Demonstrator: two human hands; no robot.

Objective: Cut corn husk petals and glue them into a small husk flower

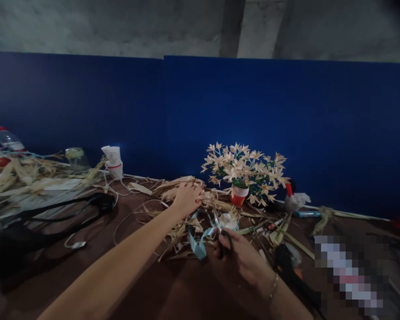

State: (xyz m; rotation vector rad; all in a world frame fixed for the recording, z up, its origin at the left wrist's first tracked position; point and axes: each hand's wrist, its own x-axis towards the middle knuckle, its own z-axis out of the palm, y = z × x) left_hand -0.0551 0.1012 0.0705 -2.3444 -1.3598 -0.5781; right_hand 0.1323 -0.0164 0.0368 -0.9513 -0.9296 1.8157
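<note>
My left hand (187,198) lies over a bundle of dried corn husks (168,190), its fingers bent down around some of the pale strips. The fingertips are partly hidden. My right hand (245,253) holds a pair of scissors (216,218) by the black handles, blades pointing away from me toward the husks. A light blue ribbon (198,249) curls beside the scissors. Just beyond stands a red and white pot (239,195) of pale husk flowers (240,166) with green stems. Husk scraps (176,233) litter the table below my left hand.
To the left are a black strap-like item (50,218), a white cable (120,222), a white paper-wrapped cup (114,163), a glass jar (77,159) and a plastic bottle (10,141). A black tool (291,271) lies by my right wrist. A blue partition (200,102) closes off the back.
</note>
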